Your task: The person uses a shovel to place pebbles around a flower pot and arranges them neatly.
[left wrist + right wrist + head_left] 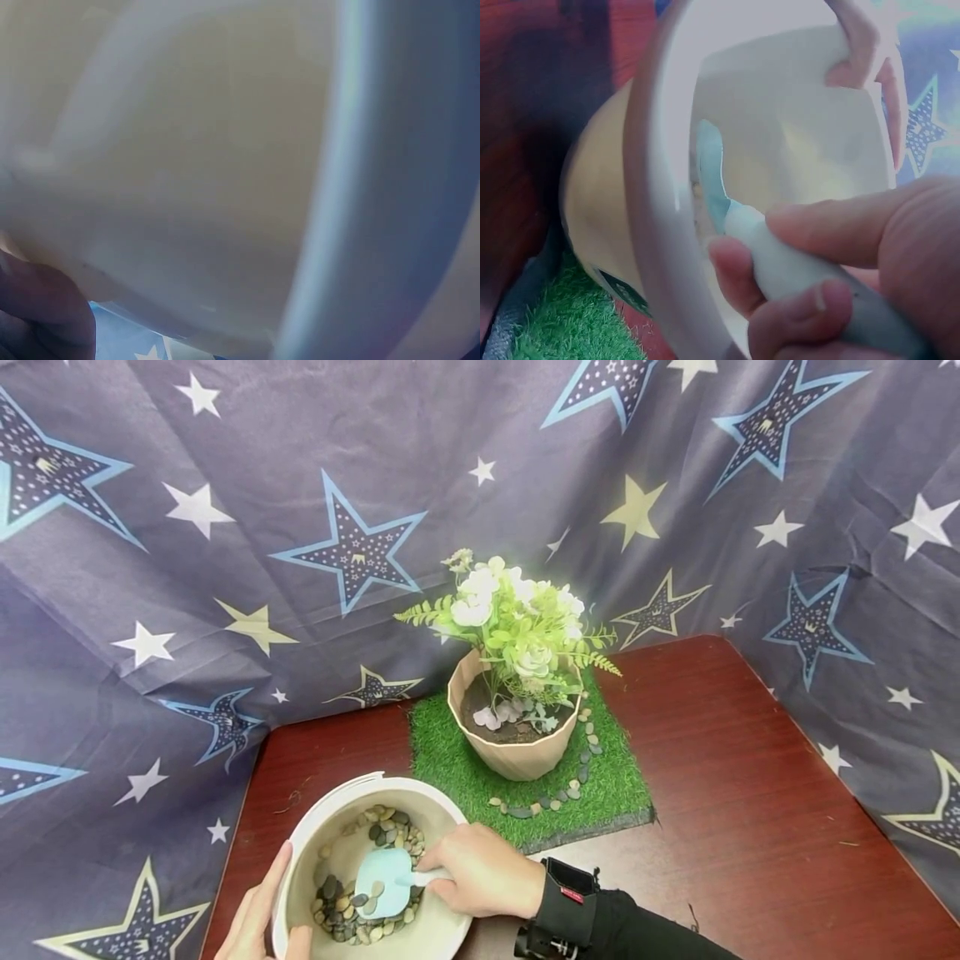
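A cream bucket [438, 810] stands on the near part of the table with its mouth tilted up. Mixed grey, black and tan pebbles [345, 910] lie in its bottom. My left hand [258, 914] grips the bucket's left rim, thumb over the inside and fingers along the outer wall. With my right hand [483, 870] I hold a pale blue scoop [385, 864] by its whitish handle [802, 270], fingers and thumb wrapped around it. The scoop's blade is inside the bucket, over the pebbles, with a few pebbles on it. In the left wrist view the bucket's wall fills most of the picture.
Behind the bucket, a beige planter [517, 760] with white flowers [517, 610] stands on a green grass mat [615, 768]. A curved row of pebbles [583, 772] lies on the mat around the planter. A star-patterned cloth [480, 527] hangs behind the reddish-brown table [750, 793].
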{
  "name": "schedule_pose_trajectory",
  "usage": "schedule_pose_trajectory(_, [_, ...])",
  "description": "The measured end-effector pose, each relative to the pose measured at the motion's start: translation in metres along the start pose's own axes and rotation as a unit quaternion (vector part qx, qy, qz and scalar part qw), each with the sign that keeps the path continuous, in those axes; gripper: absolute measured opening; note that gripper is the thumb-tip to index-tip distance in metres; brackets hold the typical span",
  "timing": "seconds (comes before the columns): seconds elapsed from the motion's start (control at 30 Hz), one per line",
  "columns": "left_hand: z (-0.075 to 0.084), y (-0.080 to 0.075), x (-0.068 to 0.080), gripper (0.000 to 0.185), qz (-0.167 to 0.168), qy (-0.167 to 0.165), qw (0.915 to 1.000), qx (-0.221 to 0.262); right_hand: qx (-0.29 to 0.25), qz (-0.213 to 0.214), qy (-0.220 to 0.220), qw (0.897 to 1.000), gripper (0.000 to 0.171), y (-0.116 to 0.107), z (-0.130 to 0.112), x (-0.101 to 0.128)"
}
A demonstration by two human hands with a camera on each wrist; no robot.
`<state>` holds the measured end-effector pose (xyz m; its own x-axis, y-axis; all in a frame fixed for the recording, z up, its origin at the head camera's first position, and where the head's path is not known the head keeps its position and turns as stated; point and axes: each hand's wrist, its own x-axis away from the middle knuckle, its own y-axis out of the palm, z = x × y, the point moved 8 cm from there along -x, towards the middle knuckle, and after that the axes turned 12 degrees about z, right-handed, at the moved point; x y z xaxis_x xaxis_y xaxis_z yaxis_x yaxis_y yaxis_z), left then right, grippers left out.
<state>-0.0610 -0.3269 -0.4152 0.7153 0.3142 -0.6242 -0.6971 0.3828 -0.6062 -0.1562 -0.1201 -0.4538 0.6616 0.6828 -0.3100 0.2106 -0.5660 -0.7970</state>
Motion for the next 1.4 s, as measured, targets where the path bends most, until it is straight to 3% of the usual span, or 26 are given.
schedule_pose_trajectory(0.3, [-0.009,-0.004,-0.002,0.090,0.003,0.011,0.9999,0.004,-0.103,0.020,0.031,0.994,0.025,-0.028,0.009,0.011])
schedule_pose_trajectory(0.4, [-0.020,-0.006,-0.003,0.093,0.010,-0.004,0.9998,0.019,-0.114,0.028,0.051,0.992,0.025,-0.044,0.013,0.016])
schedule_pose_trajectory(0.5, [-0.043,-0.006,-0.003,0.095,0.012,-0.052,0.9980,0.034,-0.107,0.044,0.066,0.991,0.025,-0.063,0.019,0.021])
schedule_pose_trajectory(0.57, [-0.069,-0.003,-0.002,0.097,0.001,-0.109,0.9934,0.037,-0.096,0.060,0.070,0.991,0.023,-0.076,0.024,0.025])
schedule_pose_trajectory(0.73, [-0.139,0.003,0.003,0.100,-0.058,-0.239,0.9690,0.022,-0.087,0.096,0.089,0.988,0.020,-0.105,0.041,0.035])
schedule_pose_trajectory(0.8, [-0.160,0.005,0.003,0.099,-0.074,-0.267,0.9607,0.017,-0.086,0.106,0.095,0.986,0.020,-0.115,0.046,0.038])
schedule_pose_trajectory(0.93, [-0.181,0.008,0.003,0.097,-0.090,-0.296,0.9503,0.033,-0.080,0.117,0.105,0.984,0.020,-0.126,0.055,0.043])
schedule_pose_trajectory(1.2, [-0.186,0.010,0.004,0.098,-0.076,-0.322,0.9420,0.056,-0.089,0.126,0.136,0.979,0.020,-0.114,0.070,0.048])
schedule_pose_trajectory(1.4, [-0.188,0.011,0.005,0.099,-0.067,-0.324,0.9389,0.094,-0.065,0.154,0.178,0.970,0.025,-0.058,0.092,0.057])
